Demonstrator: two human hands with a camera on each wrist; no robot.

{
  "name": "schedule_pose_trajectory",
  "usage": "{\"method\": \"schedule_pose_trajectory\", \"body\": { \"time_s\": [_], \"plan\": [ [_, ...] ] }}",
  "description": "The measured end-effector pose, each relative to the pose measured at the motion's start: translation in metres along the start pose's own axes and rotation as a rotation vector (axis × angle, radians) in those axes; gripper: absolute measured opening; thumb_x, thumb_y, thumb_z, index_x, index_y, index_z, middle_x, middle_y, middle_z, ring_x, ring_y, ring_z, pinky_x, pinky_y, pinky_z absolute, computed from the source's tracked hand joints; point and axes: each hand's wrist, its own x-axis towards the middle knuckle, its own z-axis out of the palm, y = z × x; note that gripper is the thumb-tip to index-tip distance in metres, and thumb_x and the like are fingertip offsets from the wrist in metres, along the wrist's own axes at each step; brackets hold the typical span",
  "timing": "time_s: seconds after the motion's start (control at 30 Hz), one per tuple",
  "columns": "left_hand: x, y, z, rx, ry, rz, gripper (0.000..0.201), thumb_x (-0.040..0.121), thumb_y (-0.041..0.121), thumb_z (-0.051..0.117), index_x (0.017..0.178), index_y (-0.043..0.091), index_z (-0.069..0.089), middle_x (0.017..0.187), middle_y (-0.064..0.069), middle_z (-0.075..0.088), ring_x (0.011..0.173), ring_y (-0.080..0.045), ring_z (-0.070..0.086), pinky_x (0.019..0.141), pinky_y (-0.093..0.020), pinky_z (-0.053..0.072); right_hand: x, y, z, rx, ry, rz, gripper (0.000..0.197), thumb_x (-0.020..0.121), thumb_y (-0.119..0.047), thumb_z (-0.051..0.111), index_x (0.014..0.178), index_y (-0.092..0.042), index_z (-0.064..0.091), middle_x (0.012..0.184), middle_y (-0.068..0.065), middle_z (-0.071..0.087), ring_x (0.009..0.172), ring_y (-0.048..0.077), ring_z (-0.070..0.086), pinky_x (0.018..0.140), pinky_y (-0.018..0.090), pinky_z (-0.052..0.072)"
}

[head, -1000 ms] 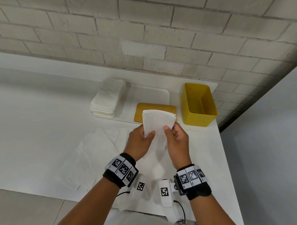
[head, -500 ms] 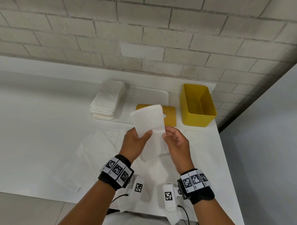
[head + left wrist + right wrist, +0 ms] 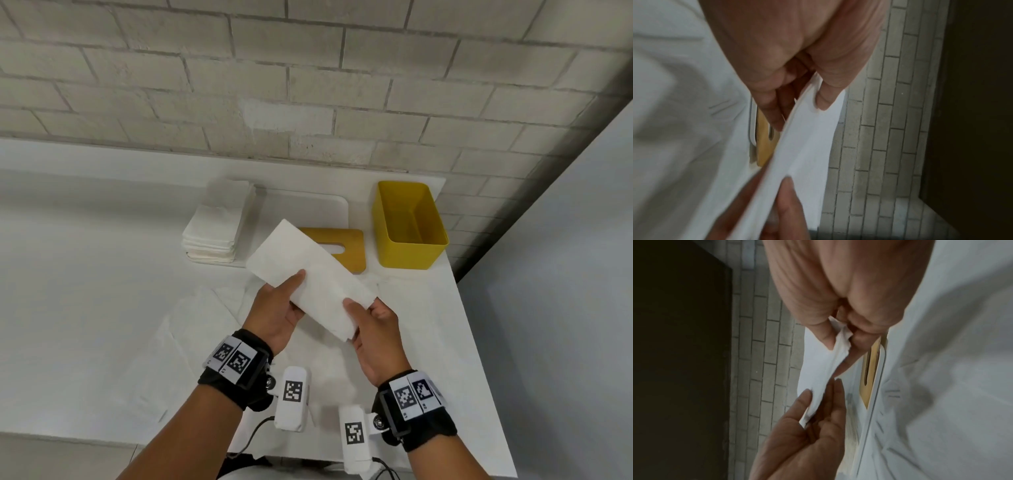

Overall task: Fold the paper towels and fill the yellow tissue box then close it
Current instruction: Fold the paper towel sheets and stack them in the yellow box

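Folded paper towel [image 3: 308, 277] now tilted leftward.

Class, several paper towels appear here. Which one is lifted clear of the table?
The folded paper towel pinched between the left hand and right hand; the stack and the loose sheets lie on the table.

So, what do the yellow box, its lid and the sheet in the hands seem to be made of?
Yellow box: probably plastic, with smooth, even-coloured walls and rounded corners. Lid: perhaps wood or bamboo, a flat tan board, matte, with a slot; uncertain. Folded sheet: soft white paper towel, which bends and crumples where the left hand and right hand pinch it.
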Motion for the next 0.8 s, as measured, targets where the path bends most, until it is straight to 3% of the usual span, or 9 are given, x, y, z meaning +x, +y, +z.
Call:
{"method": "schedule_pose_trajectory", "body": {
  "time_s": [0.1,0.2,0.27,0.37,0.47,0.53,0.7,0.8],
  "plan": [
    [0.002,0.004,-0.01,0.0,0.085,-0.007,0.027,0.102,0.012,0.058,0.129,0.011,0.062,0.123,-0.009,0.072,0.108,-0.023,0.072,0.092,-0.038,0.057,0.0,0.0,-0.011,0.0,0.114,0.004,0.024,0.097,-0.002,0.06,0.111,-0.015,0.074,0.111,0.007,0.077,0.105,0.026,0.073,0.089,0.044,0.058],
    [-0.002,0.012,-0.033,0.053,0.144,0.0,0.027,0.105,0.017,0.054,0.131,0.014,0.061,0.128,-0.007,0.068,0.114,-0.027,0.07,0.097,-0.039,0.054,0.004,-0.014,-0.027,0.129,0.258,-0.018,0.023,0.097,0.0,0.059,0.1,-0.018,0.073,0.108,0.006,0.077,0.096,0.021,0.071,0.087,0.041,0.055],
    [-0.009,0.015,-0.051,0.153,0.16,-0.008,0.028,0.106,0.021,0.053,0.132,0.015,0.062,0.129,-0.006,0.069,0.116,-0.028,0.069,0.1,-0.043,0.053,0.014,-0.031,-0.037,0.241,0.346,-0.067,0.021,0.097,0.002,0.058,0.103,-0.015,0.07,0.11,0.007,0.075,0.098,0.022,0.07,0.09,0.042,0.057],
    [-0.022,0.015,-0.074,0.327,0.17,-0.03,0.026,0.106,0.022,0.052,0.127,0.015,0.065,0.124,-0.006,0.073,0.113,-0.028,0.071,0.105,-0.049,0.051,0.036,-0.065,-0.043,0.394,0.366,-0.183,0.026,0.097,0.005,0.052,0.116,-0.01,0.064,0.116,0.008,0.071,0.103,0.024,0.069,0.086,0.042,0.061],
    [-0.035,0.014,-0.09,0.442,0.178,-0.034,0.023,0.104,0.018,0.054,0.123,0.015,0.067,0.117,-0.005,0.076,0.108,-0.028,0.073,0.103,-0.05,0.053,0.059,-0.097,-0.04,0.398,0.373,-0.227,0.024,0.099,0.005,0.048,0.106,-0.013,0.062,0.106,0.01,0.07,0.092,0.021,0.069,0.088,0.037,0.059],
    [-0.041,0.012,-0.098,0.505,0.172,-0.031,0.022,0.105,0.016,0.053,0.121,0.016,0.068,0.115,-0.005,0.077,0.105,-0.026,0.075,0.101,-0.05,0.054,0.079,-0.111,-0.038,0.369,0.4,-0.212,0.022,0.099,0.004,0.049,0.113,-0.006,0.062,0.107,0.015,0.068,0.086,0.021,0.069,0.084,0.034,0.06],
    [-0.052,0.01,-0.106,0.597,0.168,-0.011,0.022,0.105,0.012,0.051,0.119,0.014,0.069,0.111,-0.004,0.079,0.102,-0.025,0.076,0.098,-0.049,0.055,0.127,-0.124,-0.031,0.388,0.441,-0.14,0.042,0.1,0.003,0.045,0.142,0.006,0.048,0.134,0.027,0.059,0.084,0.022,0.067,0.075,0.03,0.063],
    [-0.056,0.008,-0.107,0.606,0.171,-0.013,0.022,0.105,0.011,0.051,0.118,0.014,0.069,0.11,-0.003,0.079,0.101,-0.024,0.076,0.097,-0.047,0.055,0.149,-0.13,-0.027,0.425,0.419,-0.063,0.048,0.105,-0.001,0.034,0.153,0.002,0.029,0.156,0.021,0.04,0.08,0.016,0.06,0.088,0.027,0.058]
  ]
}}
